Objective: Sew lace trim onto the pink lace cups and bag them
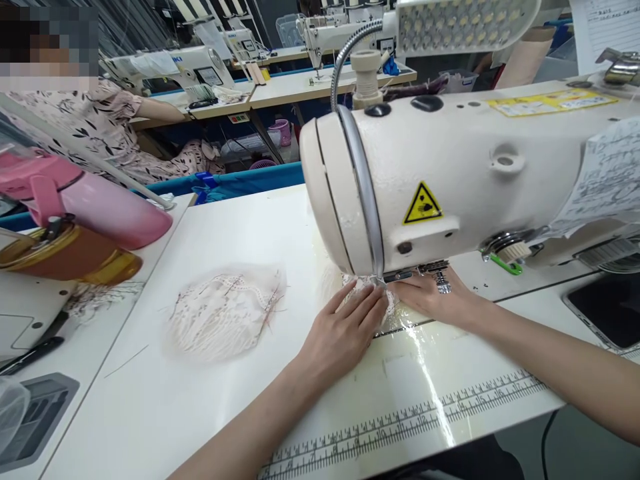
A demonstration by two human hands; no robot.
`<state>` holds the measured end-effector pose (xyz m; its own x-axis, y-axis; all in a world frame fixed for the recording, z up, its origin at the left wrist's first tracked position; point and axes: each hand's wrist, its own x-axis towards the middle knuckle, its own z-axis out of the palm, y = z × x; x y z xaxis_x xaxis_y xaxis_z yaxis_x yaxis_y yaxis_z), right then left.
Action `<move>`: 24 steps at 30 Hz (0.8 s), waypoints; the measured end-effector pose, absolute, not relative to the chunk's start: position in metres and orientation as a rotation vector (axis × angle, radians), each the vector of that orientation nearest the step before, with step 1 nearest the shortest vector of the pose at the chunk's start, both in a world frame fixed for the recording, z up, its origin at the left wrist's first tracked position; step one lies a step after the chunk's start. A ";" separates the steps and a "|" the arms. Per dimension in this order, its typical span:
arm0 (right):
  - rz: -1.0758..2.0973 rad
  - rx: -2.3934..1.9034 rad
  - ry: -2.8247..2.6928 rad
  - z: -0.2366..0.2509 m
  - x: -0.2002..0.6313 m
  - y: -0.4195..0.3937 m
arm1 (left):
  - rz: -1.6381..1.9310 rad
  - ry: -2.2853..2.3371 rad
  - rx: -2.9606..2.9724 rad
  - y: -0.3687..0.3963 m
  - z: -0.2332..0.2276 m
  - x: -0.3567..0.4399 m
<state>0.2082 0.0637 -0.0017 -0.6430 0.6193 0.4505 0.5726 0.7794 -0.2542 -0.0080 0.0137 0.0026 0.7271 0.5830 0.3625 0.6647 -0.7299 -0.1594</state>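
Observation:
My left hand (350, 325) lies flat on a piece of white lace fabric (389, 307) below the head of a sewing machine (465, 160), its fingers stretched towards the needle area. My right hand (436, 295) reaches in from the right beside the same fabric, fingers pointing left. Its upper part is overlapped by the machine's small metal fittings (442, 277), and its fingertips are hard to make out. Most of the fabric is hidden under the hands and machine head. To the left, a second pale lace piece (223, 317) with reddish thread ends lies on the white table (195, 407).
A pink bottle (105, 200) and an amber container (75, 257) stand at the left. A phone (607, 307) lies at the right. A ruler strip (400, 427) runs along the front edge. Another person (115, 127) sits at the back left near other sewing machines (175, 70).

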 end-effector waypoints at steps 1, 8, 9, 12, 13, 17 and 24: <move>-0.023 -0.852 -2.482 0.000 0.209 0.062 | -0.425 -0.956 -2.670 0.014 0.002 -0.009; -0.574 -0.671 -2.526 0.001 0.207 0.053 | -0.455 -1.027 -2.676 0.017 0.009 -0.013; -0.552 -0.652 -2.541 -0.001 0.206 0.053 | -0.450 -1.036 -2.677 0.017 0.011 -0.013; -0.450 -0.605 -2.571 -0.006 0.201 0.052 | -0.447 -1.048 -2.663 0.018 0.013 -0.014; -0.428 -0.594 -2.559 -0.008 0.200 0.052 | -0.448 -1.049 -2.655 0.018 0.013 -0.014; -0.395 -0.552 -2.483 -0.012 0.196 0.051 | -0.437 -1.070 -2.612 0.019 0.011 -0.013; -0.296 -0.558 -2.465 -0.011 0.196 0.052 | -0.455 -1.000 -2.619 0.020 0.010 -0.014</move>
